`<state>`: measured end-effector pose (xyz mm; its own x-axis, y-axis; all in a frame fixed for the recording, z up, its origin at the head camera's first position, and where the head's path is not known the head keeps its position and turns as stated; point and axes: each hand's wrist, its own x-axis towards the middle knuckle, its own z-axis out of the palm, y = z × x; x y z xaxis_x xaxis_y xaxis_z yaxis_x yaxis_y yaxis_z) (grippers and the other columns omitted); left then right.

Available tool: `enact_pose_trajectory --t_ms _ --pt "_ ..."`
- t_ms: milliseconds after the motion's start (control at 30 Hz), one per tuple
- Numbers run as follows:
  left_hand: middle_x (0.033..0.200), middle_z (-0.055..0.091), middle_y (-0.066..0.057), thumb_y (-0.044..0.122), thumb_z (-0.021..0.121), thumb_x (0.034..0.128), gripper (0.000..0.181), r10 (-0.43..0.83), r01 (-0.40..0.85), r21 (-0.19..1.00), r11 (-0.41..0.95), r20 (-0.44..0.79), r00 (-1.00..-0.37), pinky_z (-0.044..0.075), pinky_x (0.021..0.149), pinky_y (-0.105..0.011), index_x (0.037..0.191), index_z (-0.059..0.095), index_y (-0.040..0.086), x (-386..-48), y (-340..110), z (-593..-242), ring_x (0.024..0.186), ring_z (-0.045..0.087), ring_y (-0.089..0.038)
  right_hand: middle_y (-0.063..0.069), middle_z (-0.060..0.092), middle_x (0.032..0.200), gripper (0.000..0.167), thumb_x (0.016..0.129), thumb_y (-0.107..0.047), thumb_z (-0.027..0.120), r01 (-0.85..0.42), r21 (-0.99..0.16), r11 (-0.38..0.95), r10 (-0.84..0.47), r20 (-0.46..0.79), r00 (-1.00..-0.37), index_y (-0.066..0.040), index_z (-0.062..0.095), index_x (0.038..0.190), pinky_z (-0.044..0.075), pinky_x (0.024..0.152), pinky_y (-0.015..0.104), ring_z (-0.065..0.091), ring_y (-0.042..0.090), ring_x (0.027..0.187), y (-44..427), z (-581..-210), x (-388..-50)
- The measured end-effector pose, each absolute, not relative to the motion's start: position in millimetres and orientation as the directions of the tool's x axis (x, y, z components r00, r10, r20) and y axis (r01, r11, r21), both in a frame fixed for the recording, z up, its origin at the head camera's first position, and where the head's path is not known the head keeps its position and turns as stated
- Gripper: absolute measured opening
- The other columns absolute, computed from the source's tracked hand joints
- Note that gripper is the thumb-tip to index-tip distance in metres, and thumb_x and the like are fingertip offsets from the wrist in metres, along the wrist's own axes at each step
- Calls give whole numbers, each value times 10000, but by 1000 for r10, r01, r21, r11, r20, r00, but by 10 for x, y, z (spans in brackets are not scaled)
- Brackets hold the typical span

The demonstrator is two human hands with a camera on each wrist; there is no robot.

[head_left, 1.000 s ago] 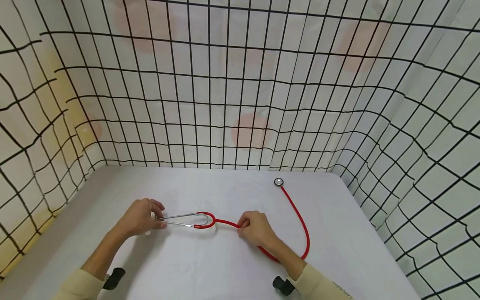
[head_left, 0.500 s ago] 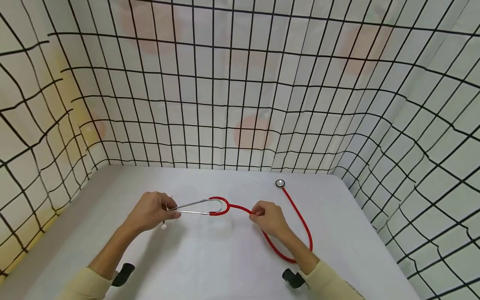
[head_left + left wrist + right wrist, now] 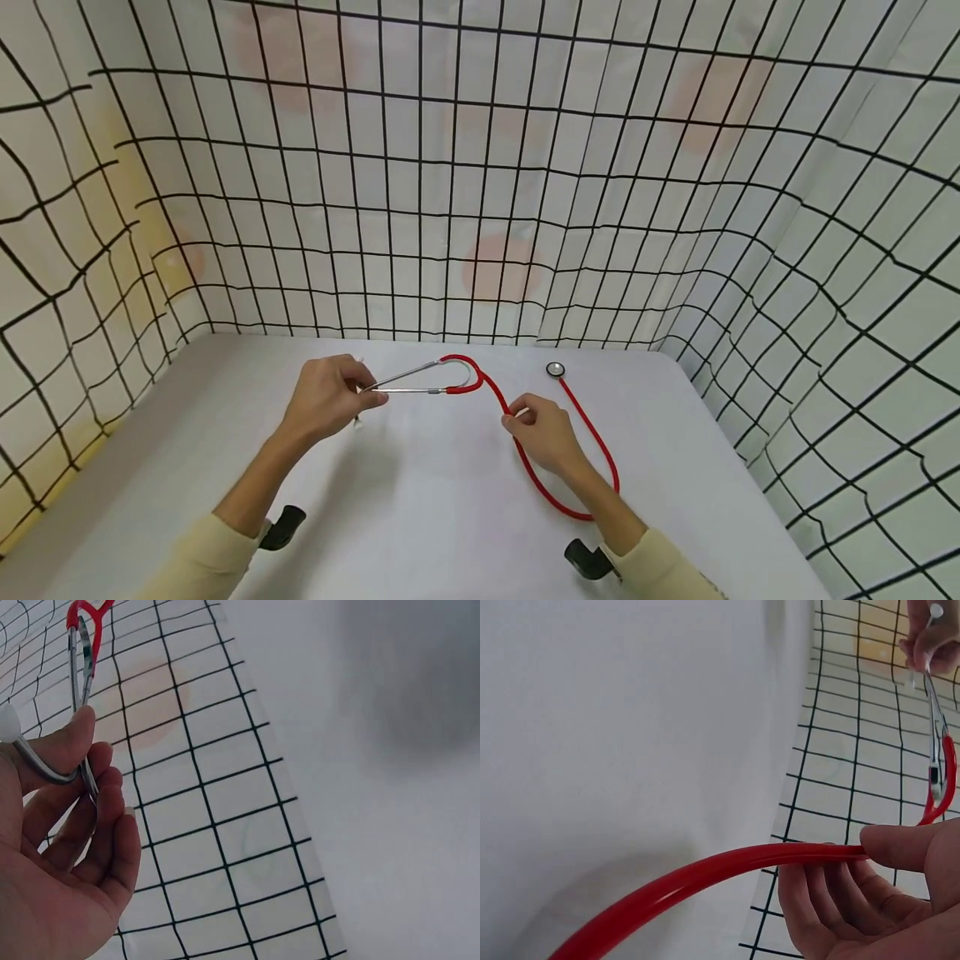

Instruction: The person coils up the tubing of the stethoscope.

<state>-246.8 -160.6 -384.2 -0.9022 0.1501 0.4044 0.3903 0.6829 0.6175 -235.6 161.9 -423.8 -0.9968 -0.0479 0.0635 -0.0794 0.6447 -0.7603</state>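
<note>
A red stethoscope (image 3: 531, 472) is stretched between both hands, its upper part raised off the white table. My left hand (image 3: 327, 395) pinches the two metal ear tubes (image 3: 408, 390) close to the earpieces. In the left wrist view, thumb and fingers press the tubes together, and one white ear tip (image 3: 9, 724) sticks out beside the thumb. My right hand (image 3: 546, 432) pinches the red tubing (image 3: 705, 879) below the Y-joint between thumb and fingers. From there the tubing loops down to the table and back up to the round chest piece (image 3: 555, 370), which lies near the far edge.
A white table (image 3: 420, 517) spreads under the hands. Black grid netting (image 3: 450, 208) over white cloth walls it in at the back and both sides. A black wrist-camera mount sits on each cuffed wrist.
My left hand has risen and moved right and away with the ear tubes. The right hand has shifted slightly right and up; the tubing now bends more between them. The chest piece stays put.
</note>
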Motion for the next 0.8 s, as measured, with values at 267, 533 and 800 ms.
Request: enact_pose_trajectory --t_ms 267,533,800 --pt "680 615 14 156 861 750 130 75 378 633 676 450 -890 396 561 -287 699 747 122 -2516 -1575 -3839 593 512 -150 95 711 868 134 917 -90 724 -99 -866 491 -6 110 -994 -25 689 1029 593 623 272 717 219 671 1601 -4221 -2319" --pt "682 594 -2 156 856 757 143 25 347 633 692 460 -888 388 562 -292 698 736 108 -2538 -1687 -3849 605 508 -161 99 723 851 118 905 -93 738 -104 -881 462 -2 116 -993 -35 705 1002 596 627 280 705 257 692 1687 -4173 -2335" --pt "711 621 -9 136 850 767 126 77 328 616 716 398 -914 401 589 -301 712 740 109 -2547 -1793 -3896 640 508 -170 78 727 854 142 883 -75 763 -173 -818 549 22 221 -975 -29 716 1009 576 643 257 719 228 698 1847 -4013 -2318"
